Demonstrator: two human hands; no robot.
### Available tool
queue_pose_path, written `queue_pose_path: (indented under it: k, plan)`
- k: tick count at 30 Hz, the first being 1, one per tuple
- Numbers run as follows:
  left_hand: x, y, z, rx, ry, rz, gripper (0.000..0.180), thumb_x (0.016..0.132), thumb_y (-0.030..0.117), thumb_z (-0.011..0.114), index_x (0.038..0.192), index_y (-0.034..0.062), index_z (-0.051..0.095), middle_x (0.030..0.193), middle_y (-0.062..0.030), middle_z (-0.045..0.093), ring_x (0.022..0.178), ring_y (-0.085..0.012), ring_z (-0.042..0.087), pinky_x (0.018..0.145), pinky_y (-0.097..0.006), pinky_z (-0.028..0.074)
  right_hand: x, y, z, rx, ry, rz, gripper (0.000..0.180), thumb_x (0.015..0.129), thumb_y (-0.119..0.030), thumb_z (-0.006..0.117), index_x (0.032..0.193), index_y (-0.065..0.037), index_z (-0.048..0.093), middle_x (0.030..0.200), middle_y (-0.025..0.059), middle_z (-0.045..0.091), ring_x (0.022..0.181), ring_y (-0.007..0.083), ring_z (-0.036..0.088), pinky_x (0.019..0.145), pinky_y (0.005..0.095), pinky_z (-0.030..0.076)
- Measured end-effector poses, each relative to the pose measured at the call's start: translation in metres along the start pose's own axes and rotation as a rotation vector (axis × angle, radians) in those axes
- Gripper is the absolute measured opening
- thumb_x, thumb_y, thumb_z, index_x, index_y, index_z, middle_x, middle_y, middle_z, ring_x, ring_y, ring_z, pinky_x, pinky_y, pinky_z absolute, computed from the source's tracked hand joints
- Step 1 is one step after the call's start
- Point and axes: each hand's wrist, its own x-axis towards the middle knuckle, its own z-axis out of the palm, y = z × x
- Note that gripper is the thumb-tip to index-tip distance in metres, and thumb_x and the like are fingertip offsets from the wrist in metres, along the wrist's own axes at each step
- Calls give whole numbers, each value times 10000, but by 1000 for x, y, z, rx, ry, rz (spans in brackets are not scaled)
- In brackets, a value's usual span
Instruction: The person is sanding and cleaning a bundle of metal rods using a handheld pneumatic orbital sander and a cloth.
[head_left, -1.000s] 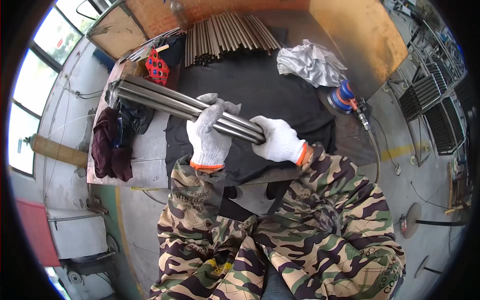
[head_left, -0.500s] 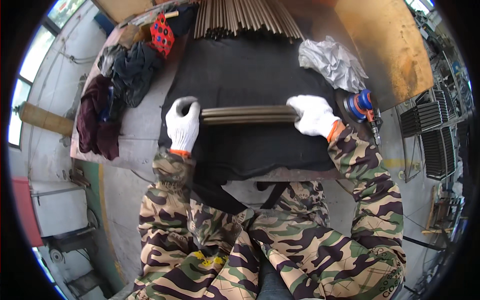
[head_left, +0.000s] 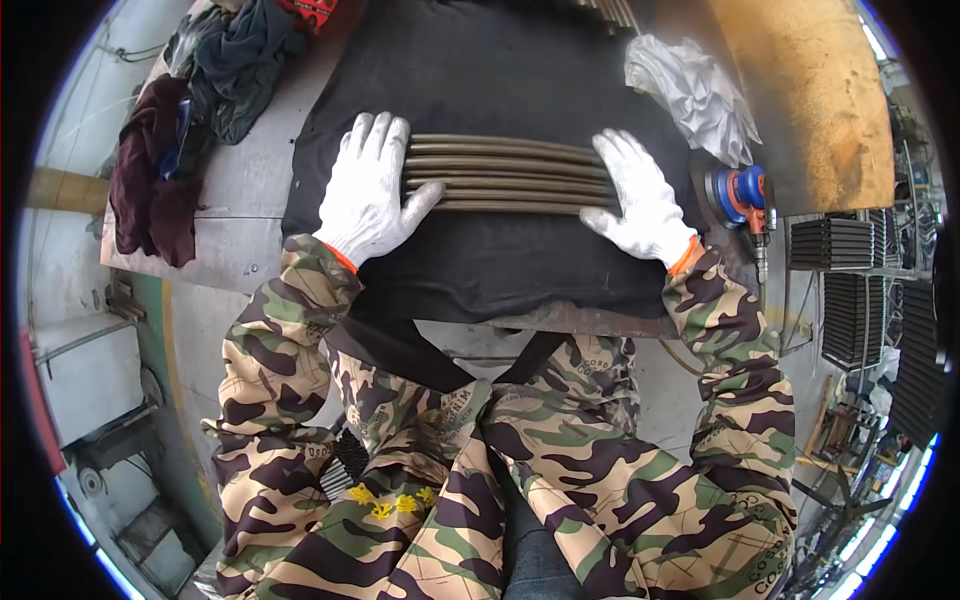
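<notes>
As a gloved left hand (head_left: 368,195) and a gloved right hand (head_left: 642,200) flank a row of metal rods (head_left: 510,171) lying across the black cloth (head_left: 520,272), the step in hand appears to be evening up the ends. Fingers are outstretched, thumbs spread, touching opposite ends and gripping nothing. The next move likely calls for level, inward pressure. Well right of the cloth, a rack (head_left: 885,272) holds stacked dark bars (head_left: 831,246).

Grey floor (head_left: 205,335) w/ yel. line (head_left: 172,365), metal-topped workbench (head_left: 240,225), tan panel (head_left: 805,115) upper R, pale wall (head_left: 75,135) L
</notes>
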Motion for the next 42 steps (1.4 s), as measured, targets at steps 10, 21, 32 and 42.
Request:
queue_pose_path:
  k: [10, 21, 32, 42]
  plan:
    - [-6, -12, 12, -217, 139, -163, 630, 999, 346, 681, 1512, 8, 541, 1574, -295, 501, 1519, -515, 384, 1255, -564, 318, 5, 4, 22, 245, 220, 95, 790, 1031, -482, 624, 1639, -35, 394, 1672, 269, 396, 1570, 479, 330, 1299, 526, 268]
    - [4, -18, -2, 81, -114, -11, 857, 955, 416, 707, 1595, -64, 398, 1656, -334, 378, 1562, -537, 296, 1273, -553, 300, 18, -18, 14, -235, 57, 32, 896, 962, -587, 665, 1593, 2, 428, 1608, 271, 454, 1514, 480, 388, 1263, 587, 290]
    - [-5, -26, -4, -47, -120, 5, 1169, 652, 385, 933, 1598, -38, 391, 1616, -282, 440, 1544, -466, 363, 1276, -519, 344, 8, 31, 39, 952, 360, 231, 516, 1116, -258, 555, 1547, 25, 522, 1599, 222, 533, 1471, 292, 524, 1219, 354, 385]
    - [1, -21, 0, 7, -147, 40, 1141, 697, 441, 901, 1586, -48, 381, 1583, -297, 445, 1519, -498, 363, 1256, -540, 354, 17, 41, 15, 1213, 348, 95, 513, 1105, -189, 601, 1536, 76, 513, 1578, 146, 573, 1475, 212, 515, 1217, 325, 394]
